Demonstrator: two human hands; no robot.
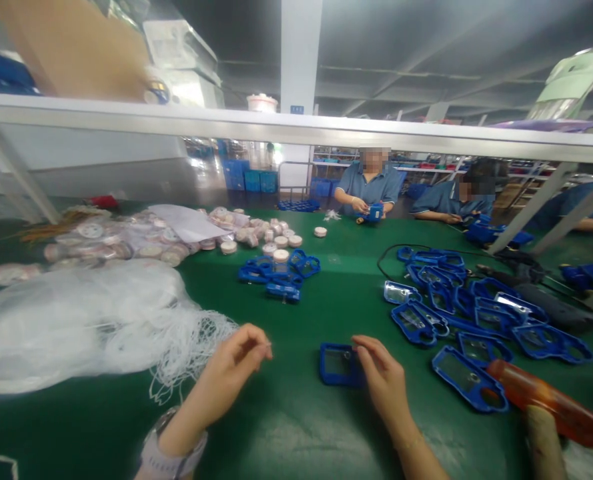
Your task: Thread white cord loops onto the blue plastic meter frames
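A blue plastic frame with a clear window (337,364) lies flat on the green table (296,427). My right hand (380,365) rests at its right end, fingers over the edge and partly hiding it. Left of the frame, my left hand (249,353) hovers above the table, thumb and fingertips pinched together; anything between them is too small to name. White strings (191,347) spread from a clear plastic bag (76,327) beside my left forearm. Farther forward is a small group of blue parts (283,291) with a white round piece (281,256) on top.
Many blue frames (441,297) are piled at the right, near an orange-handled mallet (551,403). Bagged white discs (121,240) lie back left. A shelf rail (296,125) crosses above the table. Across it, people (369,183) in blue shirts handle blue parts.
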